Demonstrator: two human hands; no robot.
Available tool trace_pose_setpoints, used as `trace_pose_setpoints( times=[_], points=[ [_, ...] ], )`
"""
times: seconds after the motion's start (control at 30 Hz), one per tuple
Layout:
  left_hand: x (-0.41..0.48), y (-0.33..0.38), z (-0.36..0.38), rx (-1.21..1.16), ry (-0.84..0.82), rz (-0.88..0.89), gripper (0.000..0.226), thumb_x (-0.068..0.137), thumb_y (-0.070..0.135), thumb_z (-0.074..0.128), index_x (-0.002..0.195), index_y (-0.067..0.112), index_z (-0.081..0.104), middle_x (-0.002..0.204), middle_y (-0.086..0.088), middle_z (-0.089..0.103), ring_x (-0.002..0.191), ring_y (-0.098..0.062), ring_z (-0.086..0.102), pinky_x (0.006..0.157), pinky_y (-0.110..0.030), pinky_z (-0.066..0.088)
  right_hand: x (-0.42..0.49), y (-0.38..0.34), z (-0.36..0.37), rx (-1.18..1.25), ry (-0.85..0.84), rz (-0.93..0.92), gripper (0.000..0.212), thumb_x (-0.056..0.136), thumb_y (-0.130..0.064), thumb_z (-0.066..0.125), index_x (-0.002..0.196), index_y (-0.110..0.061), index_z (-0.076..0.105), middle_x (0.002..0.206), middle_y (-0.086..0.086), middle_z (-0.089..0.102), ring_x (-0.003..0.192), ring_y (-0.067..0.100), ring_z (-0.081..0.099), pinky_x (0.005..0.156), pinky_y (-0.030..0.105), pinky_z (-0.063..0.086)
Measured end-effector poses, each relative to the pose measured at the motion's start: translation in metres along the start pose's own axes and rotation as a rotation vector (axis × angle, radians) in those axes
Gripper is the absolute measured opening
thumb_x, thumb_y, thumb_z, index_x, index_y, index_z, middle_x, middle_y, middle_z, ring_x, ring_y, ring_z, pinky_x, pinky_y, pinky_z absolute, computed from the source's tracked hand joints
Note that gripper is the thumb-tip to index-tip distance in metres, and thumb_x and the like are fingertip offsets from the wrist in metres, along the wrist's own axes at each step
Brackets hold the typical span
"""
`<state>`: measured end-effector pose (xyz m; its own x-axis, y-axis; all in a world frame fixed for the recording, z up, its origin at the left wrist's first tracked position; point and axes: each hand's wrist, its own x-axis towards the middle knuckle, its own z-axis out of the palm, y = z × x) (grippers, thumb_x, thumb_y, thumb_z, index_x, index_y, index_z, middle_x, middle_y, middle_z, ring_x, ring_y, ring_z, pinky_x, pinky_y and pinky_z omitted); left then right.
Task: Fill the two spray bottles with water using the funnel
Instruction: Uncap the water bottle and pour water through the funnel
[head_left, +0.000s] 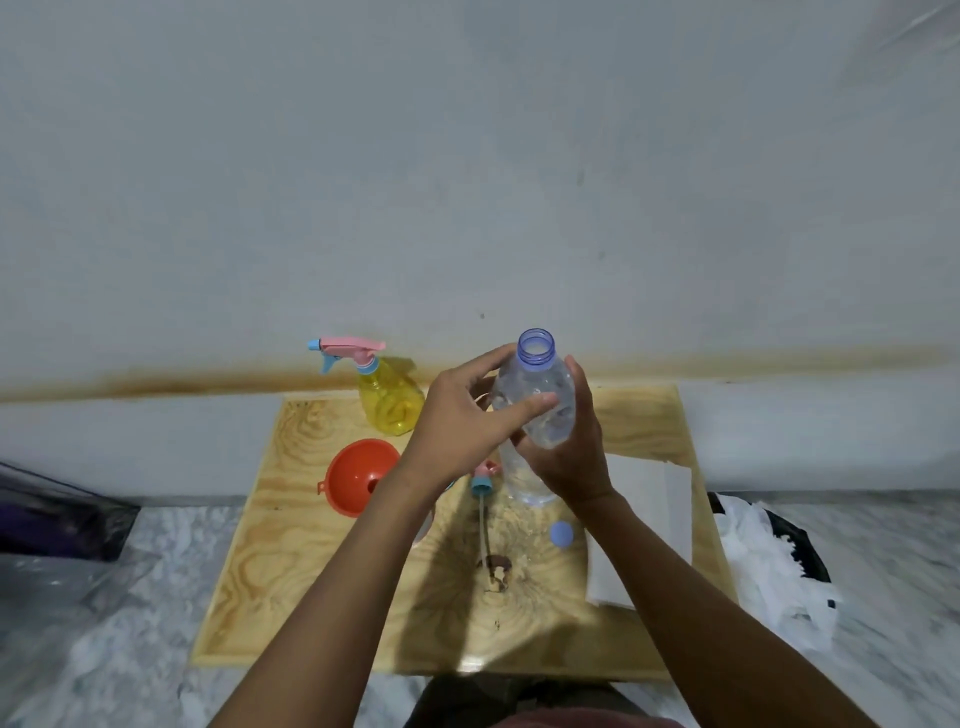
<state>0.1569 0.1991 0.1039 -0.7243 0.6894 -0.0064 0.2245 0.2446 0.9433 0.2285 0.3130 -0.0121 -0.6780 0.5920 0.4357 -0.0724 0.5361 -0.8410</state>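
Observation:
A clear water bottle (540, 395) with an open blue neck is lifted over the wooden board (291, 561). My right hand (576, 457) grips its lower body from the right, and my left hand (462, 421) holds its side with the thumb across the front. The bottle's blue cap (562, 534) lies on the board below. A yellow spray bottle (387, 395) with a pink and blue trigger head stands at the back left. An orange funnel (358, 475) lies wide end up on the board. A loose spray head (483, 486) with its tube lies under my hands; the second spray bottle is mostly hidden by my left arm.
Folded white paper towels (649, 525) lie on the board's right side. A black container with crumpled white tissue (769, 561) sits on the marbled floor to the right. A dark bag (57, 514) lies at the left. A pale wall rises behind the board.

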Motion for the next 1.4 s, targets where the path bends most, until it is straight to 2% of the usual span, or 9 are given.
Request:
trace_pose_setpoints(
  times=[0.1,0.33,0.43,0.6,0.73,0.9,1.1,1.23,1.4],
  points=[
    [0.001,0.005,-0.003,-0.004,0.007,-0.008,0.056,0.076,0.025,0.085,0.129,0.02,0.066,0.111,0.012,0.075,0.099,0.001,0.07,0.083,-0.017,0.055,0.005,-0.007,-0.004,0.013,-0.002,0.016,0.083,0.076,-0.038,0.07,0.142,-0.016,0.025,0.138,0.011,0.05,0.128,0.021,0.051,0.102,0.033,0.047],
    [0.001,0.017,-0.022,-0.125,0.016,-0.017,0.052,0.075,0.026,0.086,0.124,0.022,0.069,0.114,0.008,0.074,0.101,-0.006,0.071,0.089,-0.024,0.056,0.012,-0.035,-0.013,0.046,0.029,-0.032,0.084,0.077,-0.038,0.07,0.144,-0.019,0.024,0.137,-0.018,0.043,0.125,-0.017,0.044,0.098,0.006,0.038],
    [-0.005,0.018,-0.044,-0.131,0.005,-0.027,0.065,0.073,0.04,0.083,0.133,0.027,0.061,0.122,0.005,0.068,0.108,-0.007,0.068,0.095,-0.023,0.054,0.021,-0.051,-0.019,0.055,-0.038,-0.05,0.083,0.078,-0.042,0.069,0.146,-0.024,0.025,0.138,-0.008,0.049,0.12,0.0,0.057,0.094,0.014,0.047],
    [-0.026,-0.01,-0.099,0.051,0.216,-0.079,0.049,0.085,0.038,0.073,0.132,0.029,0.061,0.121,0.007,0.068,0.11,-0.001,0.065,0.086,-0.011,0.051,0.033,-0.074,-0.023,0.069,-0.256,-0.049,0.074,0.08,-0.038,0.072,0.143,-0.025,0.037,0.129,-0.025,0.055,0.108,-0.013,0.06,0.087,0.011,0.049],
    [-0.045,-0.057,-0.132,0.183,0.364,-0.26,0.05,0.087,0.039,0.072,0.133,0.024,0.06,0.124,0.0,0.065,0.115,-0.017,0.061,0.09,-0.026,0.045,0.027,-0.077,-0.021,0.072,-0.407,-0.018,0.072,0.086,-0.031,0.072,0.147,-0.023,0.036,0.126,-0.009,0.064,0.107,0.007,0.067,0.087,0.032,0.057],
    [-0.067,-0.102,-0.141,0.226,0.219,-0.493,0.055,0.092,0.043,0.064,0.14,0.018,0.053,0.128,-0.008,0.06,0.114,-0.022,0.059,0.091,-0.028,0.04,0.014,-0.084,-0.016,0.066,-0.506,0.035,0.069,0.088,-0.042,0.067,0.147,-0.025,0.036,0.124,-0.006,0.065,0.1,0.005,0.069,0.074,0.025,0.059],
    [-0.076,-0.121,-0.134,0.144,0.216,-0.493,0.039,0.097,0.035,0.059,0.131,0.015,0.062,0.103,-0.004,0.069,0.097,-0.026,0.068,0.092,-0.045,0.055,-0.002,-0.089,-0.012,0.068,-0.586,0.122,0.065,0.088,-0.039,0.069,0.145,-0.031,0.038,0.119,-0.01,0.067,0.094,0.014,0.073,0.07,0.033,0.061],
    [-0.078,-0.125,-0.129,0.089,0.261,-0.458,0.024,0.099,0.023,0.057,0.117,0.013,0.069,0.079,0.002,0.069,0.074,-0.029,0.071,0.084,-0.048,0.059,-0.011,-0.096,-0.009,-0.002,-0.622,0.146,0.059,0.089,-0.03,0.07,0.135,-0.052,0.039,0.106,-0.019,0.069,0.086,0.008,0.072,0.066,0.028,0.059],
    [-0.08,-0.128,-0.127,0.037,0.335,-0.421,0.02,0.098,0.015,0.057,0.111,0.009,0.071,0.075,0.002,0.066,0.056,-0.02,0.066,0.08,-0.048,0.06,-0.017,-0.097,-0.007,-0.078,-0.671,0.199,0.073,0.085,-0.049,0.07,0.148,-0.041,0.033,0.121,-0.01,0.067,0.085,0.012,0.073,0.076,0.045,0.061]
  ],
)
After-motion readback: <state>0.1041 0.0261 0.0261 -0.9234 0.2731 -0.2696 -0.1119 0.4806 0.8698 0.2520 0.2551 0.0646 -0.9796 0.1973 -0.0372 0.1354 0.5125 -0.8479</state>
